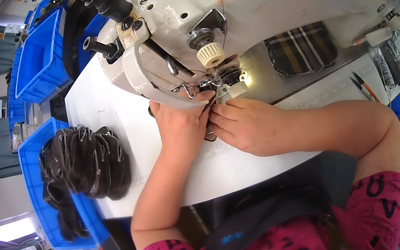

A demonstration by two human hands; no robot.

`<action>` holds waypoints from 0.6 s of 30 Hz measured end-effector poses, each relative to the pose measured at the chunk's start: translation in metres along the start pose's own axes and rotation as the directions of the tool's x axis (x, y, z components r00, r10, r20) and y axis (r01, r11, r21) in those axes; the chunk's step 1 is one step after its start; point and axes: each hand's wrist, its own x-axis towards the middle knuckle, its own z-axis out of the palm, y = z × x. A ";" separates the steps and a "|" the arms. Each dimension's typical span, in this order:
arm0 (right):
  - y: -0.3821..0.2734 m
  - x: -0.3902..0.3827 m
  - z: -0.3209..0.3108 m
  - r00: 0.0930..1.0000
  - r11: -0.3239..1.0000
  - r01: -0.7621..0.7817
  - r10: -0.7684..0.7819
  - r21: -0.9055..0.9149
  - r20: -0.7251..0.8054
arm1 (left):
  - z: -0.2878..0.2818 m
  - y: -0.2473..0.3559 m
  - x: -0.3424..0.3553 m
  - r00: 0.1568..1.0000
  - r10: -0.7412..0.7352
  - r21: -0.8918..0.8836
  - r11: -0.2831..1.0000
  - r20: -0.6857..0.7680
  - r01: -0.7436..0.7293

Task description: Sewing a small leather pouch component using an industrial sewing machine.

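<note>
A small dark fabric piece (207, 94) lies under the needle area of a white sewing machine (264, 1), mostly covered by my fingers. My left hand (180, 124) is closed on its left side, close beside the presser foot. From the right, my right hand (243, 123) pinches the same piece with bent fingers, its fingertips touching my left hand. Part of the fabric's lower edge shows below the fingers. The needle tip and the seam are too small to make out. A lamp lights the spot just right of the needle.
Dark sewn pieces (90, 163) are heaped over a blue bin (33, 181) at the left table edge. A plaid fabric piece (303, 50) rests under the machine arm. Thread snips (364, 87) and a plastic bag (398, 58) lie right. Another blue bin (42, 59) stands far left.
</note>
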 end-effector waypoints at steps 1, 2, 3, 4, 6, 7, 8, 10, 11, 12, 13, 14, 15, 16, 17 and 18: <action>0.000 0.000 0.000 1.000 1.000 0.002 -0.002 0.001 0.000 | 0.001 -0.002 0.000 1.000 -0.002 0.001 1.000 0.000 0.002; 0.000 0.000 -0.001 1.000 1.000 0.001 -0.001 0.007 0.010 | 0.003 -0.006 -0.001 1.000 0.026 -0.070 0.997 0.018 -0.024; 0.000 0.001 -0.001 1.000 1.000 0.002 -0.003 0.012 0.020 | 0.002 -0.007 0.000 0.998 0.053 -0.141 0.989 0.033 -0.048; 0.000 0.001 -0.001 1.000 1.000 0.008 -0.008 0.013 0.022 | 0.001 -0.009 0.000 0.998 0.048 -0.140 0.989 0.030 -0.043; -0.001 0.001 -0.001 1.000 1.000 0.012 -0.012 -0.008 0.023 | -0.001 -0.009 0.001 0.996 0.073 -0.201 0.978 0.048 -0.062; 0.000 0.001 -0.002 1.000 1.000 0.017 -0.017 -0.005 0.026 | -0.003 -0.009 0.002 0.997 0.066 -0.202 0.978 0.046 -0.055; 0.000 0.001 -0.003 1.000 1.000 0.013 -0.013 0.005 0.022 | -0.005 -0.009 0.002 0.995 0.092 -0.194 0.978 0.047 -0.082; 0.000 0.001 -0.004 1.000 1.000 0.013 -0.014 0.018 0.025 | -0.008 -0.008 0.004 0.993 0.112 -0.191 0.976 0.044 -0.101; 0.000 0.001 -0.004 1.000 1.000 0.008 -0.008 0.013 0.005 | -0.008 -0.007 0.005 0.993 0.113 -0.201 0.974 0.044 -0.102; 0.000 0.001 -0.004 1.000 1.000 0.003 -0.003 0.010 -0.018 | -0.010 -0.007 0.005 0.992 0.114 -0.209 0.973 0.046 -0.103; 0.000 0.002 -0.005 1.000 1.000 0.008 -0.008 0.014 -0.016 | -0.012 -0.007 0.006 0.993 0.108 -0.209 0.973 0.045 -0.096; 0.000 0.003 -0.007 1.000 1.000 0.003 -0.002 0.026 -0.016 | -0.013 -0.006 0.006 0.993 0.108 -0.216 0.972 0.057 -0.093; 0.000 0.003 -0.008 1.000 0.999 -0.006 0.006 0.037 -0.015 | -0.013 -0.006 0.007 0.991 0.110 -0.227 0.970 0.070 -0.092; 0.000 0.003 -0.007 1.000 0.999 -0.004 0.004 0.038 -0.013 | -0.012 -0.006 0.006 0.992 0.107 -0.228 0.970 0.068 -0.089; 0.000 0.003 -0.007 1.000 0.999 -0.015 0.016 0.049 -0.024 | -0.011 -0.006 0.006 0.992 0.110 -0.239 0.967 0.068 -0.091; -0.001 0.004 -0.006 0.999 0.998 -0.024 0.027 0.061 -0.038 | -0.011 -0.006 0.005 0.991 0.112 -0.247 0.965 0.069 -0.092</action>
